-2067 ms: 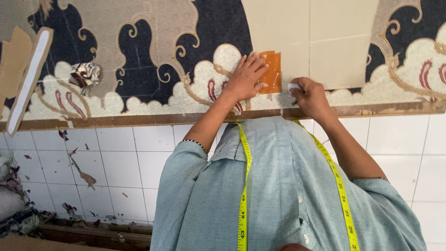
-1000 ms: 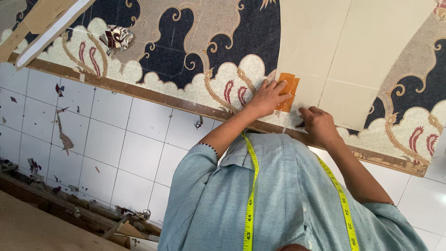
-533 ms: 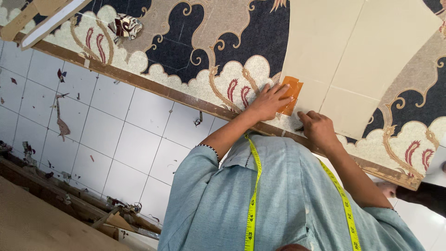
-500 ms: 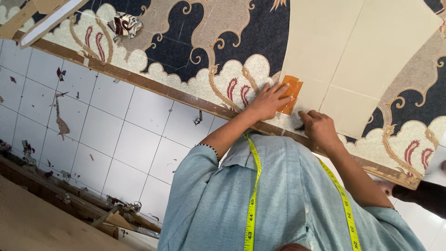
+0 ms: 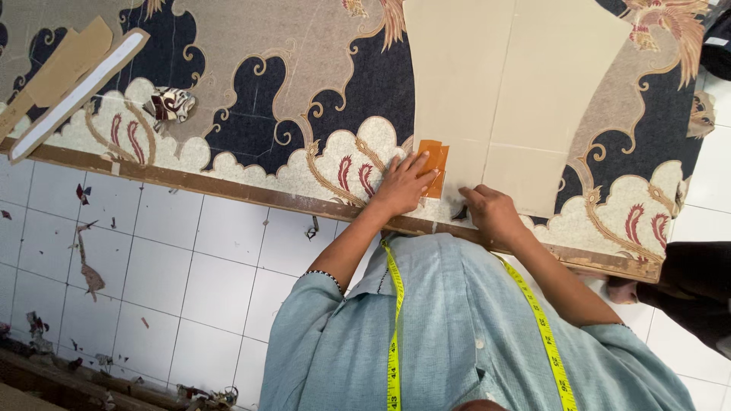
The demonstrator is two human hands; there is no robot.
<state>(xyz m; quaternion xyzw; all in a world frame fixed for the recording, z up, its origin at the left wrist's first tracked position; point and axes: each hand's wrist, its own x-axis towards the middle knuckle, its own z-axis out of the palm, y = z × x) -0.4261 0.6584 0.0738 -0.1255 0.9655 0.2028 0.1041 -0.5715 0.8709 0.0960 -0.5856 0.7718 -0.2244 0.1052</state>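
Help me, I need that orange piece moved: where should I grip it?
Take the orange piece by its upper right corner, coming from the right. It lies flat on the beige pattern card, and the left hand covers its lower left, so only that corner shows bare.

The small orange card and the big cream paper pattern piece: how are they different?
The small orange card is bright orange and little; the big cream paper pattern piece is pale and much larger. The left hand presses partly on the orange card, while the right hand rests at the cream piece's lower edge. Both lie flat on the patterned cloth.
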